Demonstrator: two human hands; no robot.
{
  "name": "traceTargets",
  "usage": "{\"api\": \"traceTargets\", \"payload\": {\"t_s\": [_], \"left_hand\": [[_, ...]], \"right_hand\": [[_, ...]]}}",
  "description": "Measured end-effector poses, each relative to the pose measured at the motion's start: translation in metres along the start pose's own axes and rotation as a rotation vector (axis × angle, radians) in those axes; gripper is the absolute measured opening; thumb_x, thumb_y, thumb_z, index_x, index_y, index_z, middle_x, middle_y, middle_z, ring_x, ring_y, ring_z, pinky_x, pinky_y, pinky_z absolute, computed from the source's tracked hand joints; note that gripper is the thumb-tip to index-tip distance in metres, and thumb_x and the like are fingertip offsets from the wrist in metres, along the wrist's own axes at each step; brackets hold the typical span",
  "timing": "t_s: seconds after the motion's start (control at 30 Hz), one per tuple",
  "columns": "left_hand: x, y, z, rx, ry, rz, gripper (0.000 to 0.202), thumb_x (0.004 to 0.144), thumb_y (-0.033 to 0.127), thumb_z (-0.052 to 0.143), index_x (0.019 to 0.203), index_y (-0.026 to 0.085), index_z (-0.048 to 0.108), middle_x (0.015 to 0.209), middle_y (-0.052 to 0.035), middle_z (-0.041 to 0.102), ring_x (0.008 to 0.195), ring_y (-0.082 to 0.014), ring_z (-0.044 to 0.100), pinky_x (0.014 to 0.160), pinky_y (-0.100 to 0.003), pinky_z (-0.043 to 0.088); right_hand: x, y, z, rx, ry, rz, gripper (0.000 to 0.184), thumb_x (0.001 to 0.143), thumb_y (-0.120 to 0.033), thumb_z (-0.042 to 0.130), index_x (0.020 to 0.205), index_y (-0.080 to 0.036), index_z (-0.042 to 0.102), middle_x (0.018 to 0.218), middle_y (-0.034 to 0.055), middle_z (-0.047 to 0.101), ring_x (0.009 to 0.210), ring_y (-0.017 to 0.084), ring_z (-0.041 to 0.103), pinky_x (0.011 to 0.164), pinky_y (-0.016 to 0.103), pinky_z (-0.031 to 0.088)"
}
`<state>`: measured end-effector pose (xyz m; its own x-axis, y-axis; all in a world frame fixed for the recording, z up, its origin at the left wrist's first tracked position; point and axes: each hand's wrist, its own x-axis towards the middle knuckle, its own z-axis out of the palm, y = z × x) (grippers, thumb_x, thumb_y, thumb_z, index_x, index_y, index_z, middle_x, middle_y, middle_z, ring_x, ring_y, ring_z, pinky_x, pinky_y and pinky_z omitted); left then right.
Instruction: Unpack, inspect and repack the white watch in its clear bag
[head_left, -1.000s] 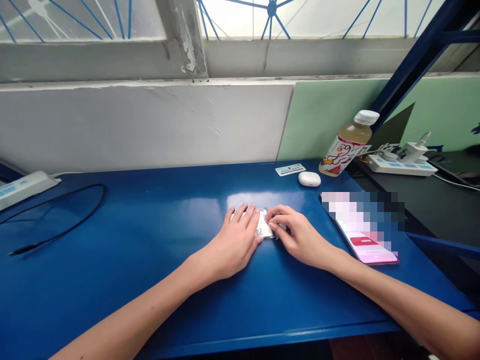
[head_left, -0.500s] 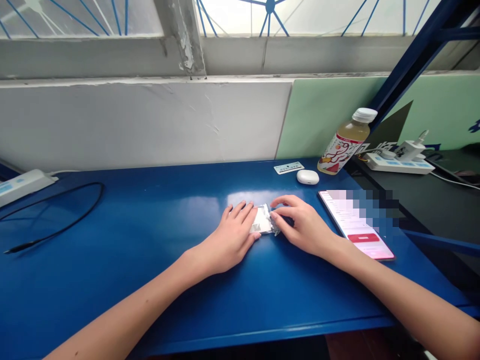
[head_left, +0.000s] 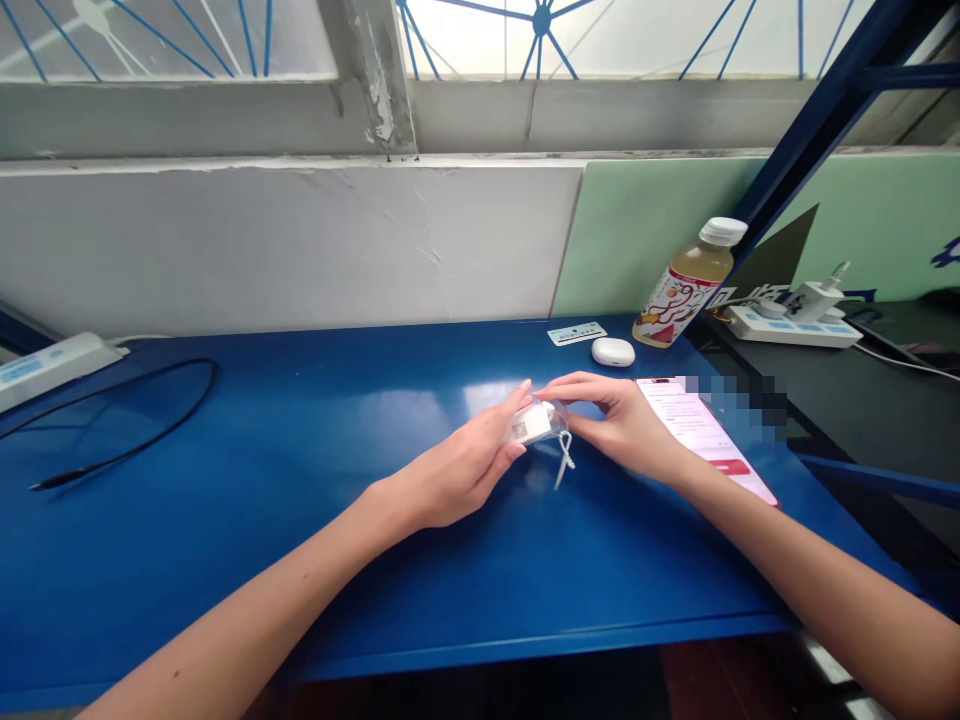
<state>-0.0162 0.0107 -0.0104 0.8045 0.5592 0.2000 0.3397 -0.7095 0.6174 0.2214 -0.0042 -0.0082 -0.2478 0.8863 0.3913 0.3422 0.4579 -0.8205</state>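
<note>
A small clear plastic packet (head_left: 537, 424) with a white label inside is lifted just above the blue table (head_left: 315, 480). My left hand (head_left: 472, 460) grips its left side with curled fingers. My right hand (head_left: 619, 425) pinches its right end from above. A thin white string (head_left: 564, 463) hangs down from the packet toward the tabletop.
A phone (head_left: 705, 430) with a lit screen lies right of my hands. Behind it are a white earbud case (head_left: 613, 351), a small card (head_left: 576, 334) and a drink bottle (head_left: 690, 285). A black cable (head_left: 127, 420) and a white power strip (head_left: 52, 365) sit at the left.
The packet lay flat on the table under both hands. Now both hands have raised it off the surface, and a white string dangles from it.
</note>
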Motion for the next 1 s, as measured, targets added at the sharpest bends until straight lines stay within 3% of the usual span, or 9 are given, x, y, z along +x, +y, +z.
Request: {"api": "traceTargets", "payload": {"t_s": [0.07,0.2,0.3,0.37,0.47,0.6,0.73,0.83,1.0], "left_hand": [[0.000,0.001,-0.002,-0.059,0.047,0.039,0.057,0.106,0.029,0.030,0.158,0.025,0.008,0.162,-0.0096,0.022,0.148,-0.0279,0.025,0.118,-0.048,0.028],[0.005,0.009,-0.004,-0.292,0.141,0.047,0.047,0.106,0.033,0.030,0.151,0.021,0.033,0.152,-0.0112,0.044,0.133,-0.0291,0.048,0.110,-0.045,0.039],[0.010,0.018,-0.001,-0.510,0.274,-0.051,0.044,0.106,0.040,0.030,0.140,0.019,0.049,0.139,-0.0115,0.057,0.124,-0.0281,0.056,0.103,-0.041,0.046],[0.013,0.021,0.001,-0.575,0.329,-0.172,0.041,0.102,0.041,0.045,0.135,0.019,0.053,0.132,-0.0103,0.062,0.117,-0.0271,0.061,0.094,-0.037,0.051],[0.014,0.018,0.005,-0.537,0.343,-0.299,0.037,0.094,0.039,0.060,0.125,0.019,0.060,0.116,-0.0087,0.070,0.101,-0.0254,0.068,0.084,-0.035,0.055],[0.013,0.006,0.007,-0.471,0.397,-0.345,0.030,0.092,0.036,0.063,0.116,0.018,0.066,0.117,-0.0092,0.070,0.102,-0.0254,0.068,0.086,-0.036,0.055],[0.014,-0.002,0.008,-0.403,0.430,-0.352,0.032,0.091,0.036,0.063,0.118,0.017,0.064,0.114,-0.0105,0.071,0.100,-0.0254,0.068,0.085,-0.038,0.055],[0.014,-0.003,0.005,-0.365,0.384,-0.323,0.034,0.092,0.034,0.061,0.122,0.016,0.061,0.108,-0.0098,0.073,0.095,-0.0237,0.069,0.081,-0.037,0.055],[0.010,0.003,-0.008,-0.131,0.274,-0.334,0.031,0.095,0.036,0.058,0.121,0.019,0.061,0.093,-0.0031,0.073,0.076,-0.0186,0.067,0.064,-0.028,0.051]], "right_hand": [[0.003,-0.003,-0.004,0.155,0.044,0.037,0.020,0.081,-0.021,0.073,0.099,-0.027,0.078,0.103,0.0034,0.075,0.097,0.022,0.069,0.084,0.036,0.056],[0.005,-0.004,-0.009,0.314,0.134,0.110,0.013,0.078,-0.028,0.078,0.091,-0.028,0.079,0.093,0.0016,0.076,0.087,0.019,0.070,0.077,0.032,0.057],[0.004,-0.005,-0.007,0.348,0.200,0.189,0.015,0.078,-0.032,0.078,0.092,-0.028,0.078,0.088,0.0015,0.077,0.083,0.019,0.072,0.075,0.032,0.058],[0.002,-0.008,-0.003,0.341,0.204,0.246,0.019,0.077,-0.034,0.079,0.094,-0.026,0.078,0.089,0.0026,0.078,0.084,0.020,0.072,0.076,0.033,0.059],[0.000,-0.012,0.005,0.330,0.192,0.323,0.023,0.076,-0.036,0.079,0.093,-0.022,0.078,0.091,0.0052,0.078,0.086,0.022,0.073,0.076,0.034,0.060],[-0.002,-0.011,0.012,0.394,0.107,0.348,0.035,0.080,-0.033,0.075,0.113,-0.021,0.070,0.108,0.0080,0.075,0.099,0.024,0.071,0.086,0.039,0.059],[-0.006,-0.004,0.017,0.353,-0.037,0.246,0.060,0.077,-0.025,0.076,0.133,-0.026,0.055,0.140,0.0105,0.056,0.121,0.027,0.060,0.101,0.045,0.053],[-0.012,0.002,0.022,0.321,-0.116,0.210,0.075,0.075,-0.022,0.077,0.142,-0.028,0.045,0.149,0.0114,0.046,0.127,0.028,0.055,0.105,0.048,0.049],[-0.015,0.008,0.025,0.284,-0.076,0.202,0.063,0.080,-0.018,0.069,0.140,-0.026,0.049,0.156,0.0123,0.035,0.127,0.029,0.054,0.100,0.046,0.054]]}}
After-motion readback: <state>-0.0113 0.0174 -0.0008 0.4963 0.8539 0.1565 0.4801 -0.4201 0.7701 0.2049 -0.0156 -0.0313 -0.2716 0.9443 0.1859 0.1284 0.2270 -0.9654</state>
